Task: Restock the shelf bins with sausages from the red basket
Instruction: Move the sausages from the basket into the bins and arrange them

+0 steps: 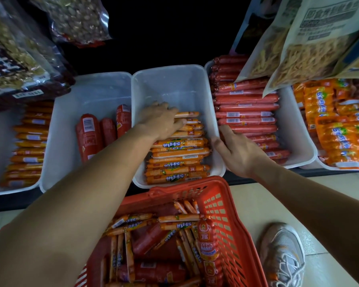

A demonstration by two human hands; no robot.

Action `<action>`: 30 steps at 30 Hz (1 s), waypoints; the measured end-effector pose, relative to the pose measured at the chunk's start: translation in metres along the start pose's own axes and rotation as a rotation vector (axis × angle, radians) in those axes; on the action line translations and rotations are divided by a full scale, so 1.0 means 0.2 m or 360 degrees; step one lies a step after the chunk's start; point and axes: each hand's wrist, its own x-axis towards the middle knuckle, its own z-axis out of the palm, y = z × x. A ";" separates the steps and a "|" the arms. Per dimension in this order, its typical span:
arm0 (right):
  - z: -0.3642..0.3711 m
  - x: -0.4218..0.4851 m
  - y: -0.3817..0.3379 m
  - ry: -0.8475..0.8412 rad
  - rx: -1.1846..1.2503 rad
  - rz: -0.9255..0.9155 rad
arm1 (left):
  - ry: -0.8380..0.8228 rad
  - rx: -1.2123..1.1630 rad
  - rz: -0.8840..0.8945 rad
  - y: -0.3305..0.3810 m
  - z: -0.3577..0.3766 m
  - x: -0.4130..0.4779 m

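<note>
Orange sausages (178,151) half-fill the middle bin (174,83), more in the red basket (218,204). Left hand (164,119) lies flat on them, right hand (238,150) spread on the rim. They look slick, light, bendy, so grab mid-length.

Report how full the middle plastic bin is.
About half full: thin orange sausages cover the near part of the translucent white plastic bin; its far floor is bare.
</note>
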 end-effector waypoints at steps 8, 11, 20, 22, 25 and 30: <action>-0.01 0.00 -0.01 -0.0007 0.0014 -0.0001 | -0.0245 -0.0442 0.0161 0.04 0.05 0.01; -0.01 0.00 -0.01 -0.0014 0.0040 -0.0010 | -0.0179 -0.0692 0.0029 0.04 0.02 0.03; -0.01 -0.01 -0.01 -0.0005 0.0050 -0.0016 | -0.0344 -0.0301 0.0207 0.13 0.05 -0.22; -0.01 -0.01 -0.01 -0.0009 0.0040 0.0004 | -0.0277 -0.0252 0.0269 0.10 0.06 -0.15; -0.01 -0.01 -0.01 -0.0018 0.0035 0.0009 | -0.0219 -0.0265 0.0265 0.07 0.03 -0.03; -0.01 0.00 -0.01 -0.0022 0.0041 -0.0020 | -0.0126 -0.0312 0.0088 0.02 0.02 -0.02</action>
